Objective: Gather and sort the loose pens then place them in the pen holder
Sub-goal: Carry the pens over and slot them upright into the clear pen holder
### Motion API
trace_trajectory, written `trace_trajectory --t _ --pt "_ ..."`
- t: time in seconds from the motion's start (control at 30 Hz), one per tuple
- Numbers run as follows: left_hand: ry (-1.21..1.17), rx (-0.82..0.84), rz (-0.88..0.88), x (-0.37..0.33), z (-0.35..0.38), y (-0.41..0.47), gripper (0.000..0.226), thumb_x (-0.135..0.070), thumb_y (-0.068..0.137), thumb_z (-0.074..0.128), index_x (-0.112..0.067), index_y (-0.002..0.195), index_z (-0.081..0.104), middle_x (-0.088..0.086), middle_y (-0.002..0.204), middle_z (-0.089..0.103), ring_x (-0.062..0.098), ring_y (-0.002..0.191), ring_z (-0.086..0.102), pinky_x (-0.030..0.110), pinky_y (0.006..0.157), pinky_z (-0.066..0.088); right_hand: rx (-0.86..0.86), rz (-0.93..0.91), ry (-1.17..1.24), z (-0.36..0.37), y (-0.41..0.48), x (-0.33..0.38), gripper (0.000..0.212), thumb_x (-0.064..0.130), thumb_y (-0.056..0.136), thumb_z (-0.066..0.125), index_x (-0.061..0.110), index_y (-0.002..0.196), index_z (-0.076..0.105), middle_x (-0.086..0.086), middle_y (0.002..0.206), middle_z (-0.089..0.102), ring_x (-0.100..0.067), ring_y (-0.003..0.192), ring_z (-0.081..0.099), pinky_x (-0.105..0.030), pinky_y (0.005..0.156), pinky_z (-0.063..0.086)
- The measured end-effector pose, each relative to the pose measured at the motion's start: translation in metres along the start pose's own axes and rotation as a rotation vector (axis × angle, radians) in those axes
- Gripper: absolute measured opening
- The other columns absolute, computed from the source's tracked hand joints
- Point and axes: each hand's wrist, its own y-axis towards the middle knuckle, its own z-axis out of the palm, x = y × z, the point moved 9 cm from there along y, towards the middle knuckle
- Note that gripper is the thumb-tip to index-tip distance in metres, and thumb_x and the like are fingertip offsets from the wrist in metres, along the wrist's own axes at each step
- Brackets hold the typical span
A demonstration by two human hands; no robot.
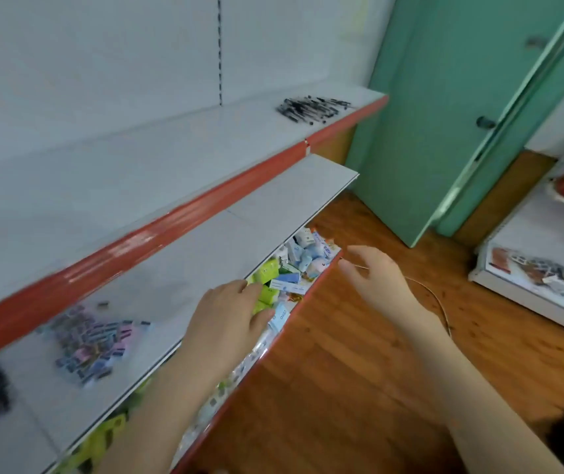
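Pens (311,107) sit farthest away. Nearest, lower centre, the left hand (229,316) lies flat and released over small boxes (294,265) in the bottom shelf (310,289); the right hand (376,278), fingers loosely spread, grasps nothing. The black heap lies upper centre on the red-edged shelf (171,148).

Black pens (311,108), red-edged grey shelf (205,196), green door (445,114), green and blue boxes (287,271)
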Motion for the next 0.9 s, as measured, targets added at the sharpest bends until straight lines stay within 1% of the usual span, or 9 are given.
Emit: trace_trajectory --t 0.03,0.07,0.17,0.23,0.33,0.57,0.67,0.8,0.9 --pt "0.008 0.034 0.027 -0.009 0.012 0.011 0.041 -0.04 0.094 0.04 -0.015 0.124 0.052 0.003 0.118 0.059 0.022 0.108 0.057 0.035 0.092 0.045 0.002 0.035 -0.001 -0.002 -0.001 -0.018 0.041 0.029 0.093 0.05 0.005 0.127 0.052 -0.011 0.131 0.055 -0.025 0.122 0.048 -0.029 0.099 0.035" --pt "0.011 0.053 0.061 -0.018 0.023 0.021 0.043 -0.041 0.094 0.039 -0.018 0.129 0.047 0.001 0.125 0.055 0.02 0.113 0.053 0.033 0.096 0.041 0.006 0.065 -0.002 -0.002 -0.001 -0.035 0.04 0.029 0.094 0.05 0.005 0.126 0.052 -0.011 0.13 0.055 -0.025 0.122 0.048 -0.029 0.099 0.034" --pt "0.012 0.122 0.096 -0.036 0.054 0.055 0.045 -0.042 0.094 0.039 -0.02 0.133 0.043 0.0 0.131 0.052 0.019 0.118 0.05 0.028 0.097 0.039 0.031 0.159 -0.005 0.002 0.004 -0.085 0.042 0.031 0.094 0.049 0.008 0.129 0.05 -0.009 0.134 0.053 -0.023 0.126 0.045 -0.027 0.103 0.032" --pt "0.03 0.168 0.099 -0.044 0.074 0.082 0.047 -0.045 0.094 0.037 -0.021 0.134 0.042 -0.001 0.132 0.051 0.018 0.119 0.049 0.029 0.098 0.038 0.054 0.218 -0.003 0.006 0.014 -0.116 0.045 0.032 0.094 0.049 0.009 0.132 0.047 -0.008 0.137 0.05 -0.021 0.129 0.042 -0.028 0.105 0.031" --pt "0.026 0.206 0.11 -0.054 0.098 0.131 0.049 -0.047 0.093 0.036 -0.024 0.136 0.04 -0.002 0.13 0.052 0.017 0.117 0.05 0.03 0.096 0.041 0.064 0.27 -0.011 0.006 0.046 -0.155 0.045 0.032 0.094 0.048 0.009 0.133 0.046 -0.008 0.137 0.049 -0.021 0.129 0.042 -0.027 0.105 0.032" --pt "-0.014 0.197 0.111 -0.082 0.119 0.263 0.047 -0.043 0.093 0.039 -0.016 0.131 0.047 0.005 0.126 0.056 0.022 0.113 0.054 0.032 0.092 0.044 0.1 0.316 -0.024 -0.012 0.154 -0.222 0.045 0.031 0.094 0.048 0.01 0.134 0.044 -0.008 0.139 0.047 -0.02 0.131 0.04 -0.027 0.107 0.03" --pt "0.002 0.206 0.121 -0.098 0.126 0.313 0.048 -0.046 0.093 0.038 -0.019 0.133 0.045 0.002 0.124 0.056 0.019 0.11 0.054 0.03 0.089 0.045 0.088 0.345 -0.03 -0.024 0.191 -0.252 0.045 0.033 0.094 0.048 0.012 0.134 0.045 -0.006 0.139 0.047 -0.02 0.13 0.04 -0.029 0.106 0.033" --pt "0.023 0.252 0.152 -0.128 0.14 0.366 0.045 -0.043 0.093 0.039 -0.019 0.13 0.047 0.004 0.124 0.057 0.021 0.11 0.055 0.03 0.089 0.044 0.091 0.376 -0.019 -0.038 0.226 -0.294 0.045 0.034 0.094 0.047 0.012 0.134 0.045 -0.006 0.139 0.047 -0.02 0.13 0.042 -0.03 0.105 0.035" --pt "0.028 0.267 0.15 -0.15 0.152 0.404 0.045 -0.043 0.093 0.039 -0.019 0.131 0.046 0.003 0.126 0.057 0.02 0.112 0.055 0.03 0.091 0.044 0.103 0.387 -0.009 -0.047 0.258 -0.328 0.045 0.034 0.094 0.048 0.012 0.133 0.046 -0.006 0.138 0.048 -0.02 0.129 0.042 -0.03 0.105 0.035"
